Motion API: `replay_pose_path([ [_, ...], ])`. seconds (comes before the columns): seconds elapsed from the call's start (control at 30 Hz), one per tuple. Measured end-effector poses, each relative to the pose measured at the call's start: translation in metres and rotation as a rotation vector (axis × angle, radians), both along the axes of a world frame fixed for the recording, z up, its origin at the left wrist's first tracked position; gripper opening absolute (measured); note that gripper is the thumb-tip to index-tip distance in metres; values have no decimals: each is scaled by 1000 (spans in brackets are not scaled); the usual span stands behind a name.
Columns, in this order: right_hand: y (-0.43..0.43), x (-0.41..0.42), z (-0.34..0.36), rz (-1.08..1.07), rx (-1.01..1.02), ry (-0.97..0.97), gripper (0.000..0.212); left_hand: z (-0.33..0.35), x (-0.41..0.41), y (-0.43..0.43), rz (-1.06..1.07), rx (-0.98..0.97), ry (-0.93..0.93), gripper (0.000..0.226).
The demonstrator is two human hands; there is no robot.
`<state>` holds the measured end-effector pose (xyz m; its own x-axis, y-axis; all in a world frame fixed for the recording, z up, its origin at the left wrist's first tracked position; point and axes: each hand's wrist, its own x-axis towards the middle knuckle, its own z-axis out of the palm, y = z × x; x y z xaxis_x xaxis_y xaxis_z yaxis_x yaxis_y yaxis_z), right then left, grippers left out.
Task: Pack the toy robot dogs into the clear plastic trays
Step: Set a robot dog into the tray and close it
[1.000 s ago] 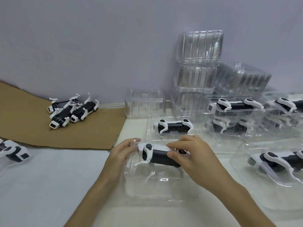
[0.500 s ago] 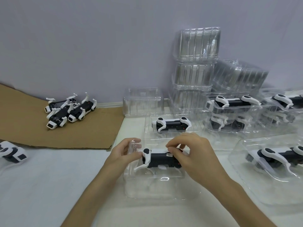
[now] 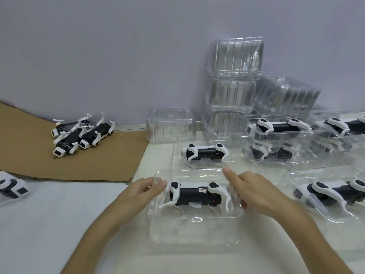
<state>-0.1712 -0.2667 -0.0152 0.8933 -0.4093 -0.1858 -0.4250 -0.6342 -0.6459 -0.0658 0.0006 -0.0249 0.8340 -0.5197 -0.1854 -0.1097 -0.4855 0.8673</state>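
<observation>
My left hand (image 3: pixel 142 191) is pinching the left end of the clear tray (image 3: pixel 194 235) in front of me, with my thumb and fingers closing on its rim. The toy robot dog (image 3: pixel 194 194) is lying on its side inside this tray, and its white legs are pointing toward me. My right hand (image 3: pixel 254 192) is sitting loose at the right end of the tray and is holding nothing. Its pointer finger is sticking out toward the wall. I cannot tell if this hand is touching the plastic. Just behind my tray, a second tray (image 3: pixel 205 162) is holding another dog. An empty tray (image 3: pixel 169 123) is standing behind that one. More packed trays (image 3: pixel 276 135) are sitting to my right, and a tall stack of empty trays (image 3: pixel 233 76) is leaning by the wall. Far to my left, a small pile of loose dogs (image 3: pixel 79 135) is waiting on a brown cardboard sheet (image 3: pixel 102 165). One more dog (image 3: pixel 11 186) is peeking in at the left edge. Everything is sitting on a white table (image 3: pixel 49 214).
</observation>
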Motion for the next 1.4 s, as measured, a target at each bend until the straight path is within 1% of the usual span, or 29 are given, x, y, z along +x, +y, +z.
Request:
replay_pose_path([
  [0.07,3,0,-1,24,3,-25,83,2,-4,-1,0,-4,-2,57],
  [0.1,3,0,-1,34,15,-45,91,4,-4,0,1,-15,2,54],
  [0.13,3,-1,1,46,62,-76,99,5,-3,2,0,-41,5,50],
  [0.17,3,-2,3,64,142,-114,102,6,-1,5,-1,-81,16,44],
  [0.2,3,-3,4,88,229,-154,96,8,0,9,-10,-130,41,39],
  [0.23,6,-5,7,111,308,-195,86,10,0,11,-28,-181,73,38],
  [0.27,7,-6,9,131,366,-229,77,10,0,12,-39,-225,98,41],
  [0.3,8,-5,9,150,402,-257,73,10,0,12,-41,-262,107,45],
  [0.4,12,-4,11,193,414,-328,72,8,-2,4,1,-444,90,51],
  [0.47,14,-3,14,168,469,-396,73,8,-2,-1,38,-563,51,56],
  [0.53,15,-3,15,124,537,-470,78,8,-2,-4,56,-619,-21,63],
  [0.6,16,-3,16,104,567,-523,81,8,-4,-4,6,-610,-78,78],
  [0.7,19,-4,17,91,571,-567,81,6,-9,-3,-105,-516,-146,101],
  [0.77,20,-4,15,57,532,-585,79,5,-11,-4,-71,-476,-190,109],
  [0.87,21,-2,13,1,464,-581,72,7,-13,-5,-25,-482,-222,111],
  [1.0,20,-1,15,-1,561,-568,90,9,-14,-5,-45,-435,-244,112],
  [1.07,18,-2,17,-5,580,-538,94,8,-15,-6,-60,-392,-257,115],
  [1.2,16,-4,19,35,578,-513,80,7,-15,-8,-30,-349,-284,115],
  [1.27,16,-3,18,7,578,-538,76,6,-14,-9,9,-334,-298,114],
  [1.4,16,0,12,-70,501,-561,65,3,-13,-12,97,-286,-309,115],
])
